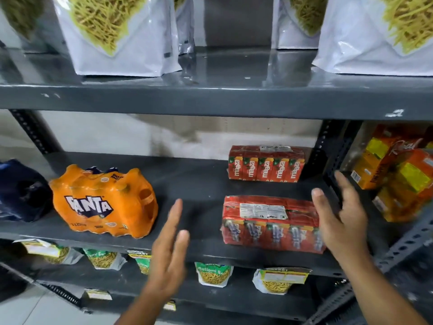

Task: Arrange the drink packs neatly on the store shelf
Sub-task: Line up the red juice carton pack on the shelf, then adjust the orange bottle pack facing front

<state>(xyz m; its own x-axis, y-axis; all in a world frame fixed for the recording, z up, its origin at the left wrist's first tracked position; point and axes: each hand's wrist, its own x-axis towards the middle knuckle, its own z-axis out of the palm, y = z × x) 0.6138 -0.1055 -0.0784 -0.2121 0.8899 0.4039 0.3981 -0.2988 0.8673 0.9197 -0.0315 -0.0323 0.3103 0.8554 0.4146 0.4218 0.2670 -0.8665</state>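
Fingers (328, 207) of both hands spread wide, empty, flanking the near Maaza carton pack (269, 222) on the shelf (199, 184).

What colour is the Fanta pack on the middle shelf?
The Fanta pack is bright orange, with white lettering outlined in dark blue. The head view, the only one, shows it clearly.

On the upper shelf (210, 99) stand big white snack bags (121, 38) with yellow noodle sticks inside. On the lower shelf (234, 294) stand small snack pouches (214, 274) with green tops. Behind is a pale wall (140, 134).
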